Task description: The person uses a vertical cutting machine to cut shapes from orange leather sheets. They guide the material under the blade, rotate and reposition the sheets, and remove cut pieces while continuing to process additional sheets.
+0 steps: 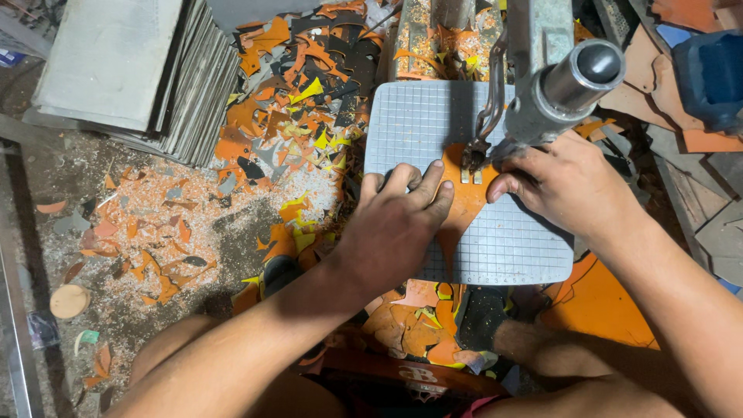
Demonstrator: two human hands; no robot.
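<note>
The left hand [398, 213] is lying flat and open, fingers stretched toward one o'clock, pressing down on an orange sheet piece [464, 203] that is resting on the grey gridded table [418, 124] of a scroll saw. The right hand [565, 186] is coming in from four o'clock, its fingers curled down loosely onto the same orange piece at its three o'clock edge; it is pressing rather than clasping anything. The orange piece is sitting near the middle of the table, directly under the saw's presser foot [474, 155], which is touching it between the two hands. The saw arm [557, 70], grey metal with a round shiny knob, is reaching over the table from twelve o'clock to above the right hand.

At nine to eleven o'clock of the table, a heap of offcuts [298, 101] in orange, black, yellow and grey is spreading over the floor, thinning into dust and chips farther out. A stack of grey sheets [131, 70] is standing at ten o'clock, well apart from the hands. A small round wooden disc [70, 300] is lying on the floor at eight o'clock. More orange scraps [410, 321] are lying below the table at six o'clock, between the person's bare knees.
</note>
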